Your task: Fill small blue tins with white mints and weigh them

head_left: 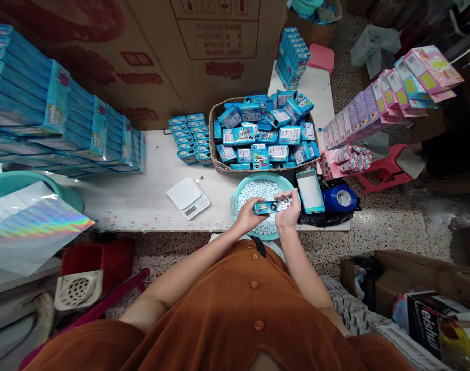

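The left hand grips a small rectangular blue printed-card box along its side, with the fingers closed firmly around the box body. The right hand curves over the right end of the box, with its fingers flexed against that end. Whether they also pinch any of the contents cannot be determined.

The box is held horizontally above a round teal plastic basin, which is filled with smooth white oval candies. An open blue card tray with a white interior stands immediately right of the basin. Beyond it, a glossy blue cylindrical tape roll rests against a crumpled black plastic bag.

Behind the basin, a woven wicker basket contains a loose heap of blue printed boxes. A flat white digital scale lies on the smooth white table to the left of the basin. Farther left stand long, tightly stacked rows of blue cartons. A large corrugated cardboard carton rises behind the table. The person wears a rust-brown buttoned garment.
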Demonstrator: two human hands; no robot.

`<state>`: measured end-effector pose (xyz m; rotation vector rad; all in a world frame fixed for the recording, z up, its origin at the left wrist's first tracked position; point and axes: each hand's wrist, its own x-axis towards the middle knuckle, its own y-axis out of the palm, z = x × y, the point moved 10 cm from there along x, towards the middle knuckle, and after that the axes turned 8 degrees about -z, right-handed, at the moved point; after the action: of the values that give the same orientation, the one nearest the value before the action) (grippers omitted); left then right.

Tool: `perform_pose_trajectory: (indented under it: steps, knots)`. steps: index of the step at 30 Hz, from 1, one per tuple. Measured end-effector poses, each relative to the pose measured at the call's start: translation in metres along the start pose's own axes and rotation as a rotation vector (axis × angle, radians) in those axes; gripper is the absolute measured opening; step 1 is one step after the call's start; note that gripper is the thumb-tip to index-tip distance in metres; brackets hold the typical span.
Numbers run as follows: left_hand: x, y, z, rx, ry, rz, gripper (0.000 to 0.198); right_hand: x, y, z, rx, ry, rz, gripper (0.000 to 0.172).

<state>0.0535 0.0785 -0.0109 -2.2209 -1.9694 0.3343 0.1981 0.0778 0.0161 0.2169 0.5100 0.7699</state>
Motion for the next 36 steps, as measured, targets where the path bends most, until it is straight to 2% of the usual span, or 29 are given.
perform_pose_trajectory:
  steps: [4, 9, 13, 26, 30, 36]
  knots:
    - [0.001, 0.0, -0.001, -0.011, -0.003, -0.011, 0.042, 0.001, -0.001, 0.004, -0.045, -0.032, -0.015, 0.035]
    - [0.002, 0.0, -0.012, -0.005, 0.045, -0.01, 0.04, 0.002, 0.002, 0.01, -0.099, -0.097, 0.031, 0.037]
    - [0.003, 0.0, -0.013, -0.001, 0.039, -0.008, 0.039, 0.003, 0.004, 0.014, -0.14, -0.146, 0.072, 0.037]
    - [0.002, 0.005, -0.007, 0.016, 0.008, -0.001, 0.039, -0.003, 0.007, 0.016, -0.133, -0.152, 0.13, 0.034]
    - [0.001, 0.007, -0.011, 0.027, 0.048, 0.001, 0.041, -0.004, 0.006, 0.016, -0.162, -0.151, 0.128, 0.036]
    - [-0.001, 0.01, -0.007, -0.011, 0.026, -0.009, 0.042, -0.007, 0.008, 0.017, -0.158, -0.133, 0.14, 0.038]
